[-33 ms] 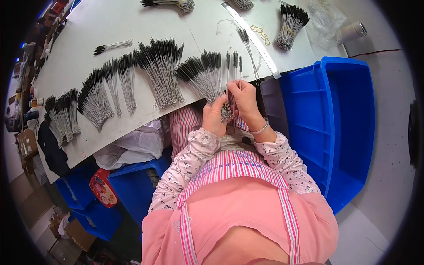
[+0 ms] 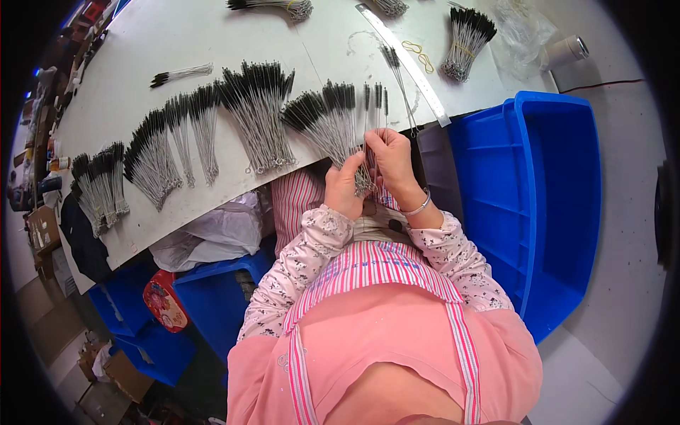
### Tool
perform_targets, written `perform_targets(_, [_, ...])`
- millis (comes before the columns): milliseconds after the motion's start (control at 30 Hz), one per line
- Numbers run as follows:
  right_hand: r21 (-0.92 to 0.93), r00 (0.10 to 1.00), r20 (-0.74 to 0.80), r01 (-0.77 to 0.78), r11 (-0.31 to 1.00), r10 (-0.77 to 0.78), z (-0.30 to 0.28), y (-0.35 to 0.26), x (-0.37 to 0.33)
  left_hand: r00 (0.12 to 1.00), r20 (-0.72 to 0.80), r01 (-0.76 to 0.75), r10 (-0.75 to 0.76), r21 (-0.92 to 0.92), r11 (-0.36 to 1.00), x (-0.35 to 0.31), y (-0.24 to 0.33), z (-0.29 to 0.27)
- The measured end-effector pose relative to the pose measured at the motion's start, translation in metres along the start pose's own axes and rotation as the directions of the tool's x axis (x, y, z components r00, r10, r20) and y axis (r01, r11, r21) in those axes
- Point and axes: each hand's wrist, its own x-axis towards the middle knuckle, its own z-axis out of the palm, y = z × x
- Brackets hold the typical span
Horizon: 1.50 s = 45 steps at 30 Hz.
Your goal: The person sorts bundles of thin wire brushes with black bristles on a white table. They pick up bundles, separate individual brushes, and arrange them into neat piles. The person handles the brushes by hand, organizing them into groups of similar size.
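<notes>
A fan of thin wire cleaning brushes [image 2: 340,124] with black bristle tips spreads over the table's near edge, tips pointing away from me. My left hand [image 2: 346,185] is closed around the lower, looped wire ends, thumb across the top. Just to its right, my right hand [image 2: 391,159] is closed in a pinch on a few separate brushes [image 2: 377,99], which stand upright beside the fan. The pinching fingertips partly hide their wires. Left of the bundle, a large group of similar brushes [image 2: 255,120] lies on the table.
More brush groups [image 2: 152,159] lie along the table's left edge [image 2: 212,195]. A steel ruler [image 2: 407,67], yellow rubber bands [image 2: 419,57] and a banded brush bundle [image 2: 465,46] lie farther back. A large blue bin [image 2: 524,205] stands at my right. A white plastic bag [image 2: 212,237] hangs below the table.
</notes>
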Motion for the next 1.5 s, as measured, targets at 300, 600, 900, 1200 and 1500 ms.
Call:
perform_targets(300, [-0.017, 0.992, 0.044, 0.118, 0.993, -0.117, -0.003, 0.011, 0.005, 0.997, -0.051, -0.061, 0.059, -0.042, 0.997, 0.000, -0.004, 0.006])
perform_targets(600, [0.131, 0.999, -0.003, 0.034, 0.991, -0.034, -0.004, 0.001, -0.002, 0.997, -0.077, -0.021, 0.020, -0.012, 1.000, 0.001, -0.004, 0.007])
perform_targets(900, [0.199, 0.993, -0.057, 0.117, 0.973, -0.108, -0.006, 0.008, 0.010, 0.996, -0.065, 0.062, -0.063, -0.025, 0.998, 0.000, 0.001, 0.015])
perform_targets(1200, [0.099, 0.998, 0.059, -0.042, 0.994, 0.036, -0.005, 0.001, 0.008, 0.989, 0.111, 0.107, -0.098, -0.075, 0.991, 0.008, -0.005, 0.000])
perform_targets(1500, [-0.070, 0.971, -0.056, 0.227, 0.971, -0.231, 0.000, 0.012, 0.016, 0.998, -0.042, 0.053, -0.052, 0.006, 0.999, -0.004, 0.002, 0.012])
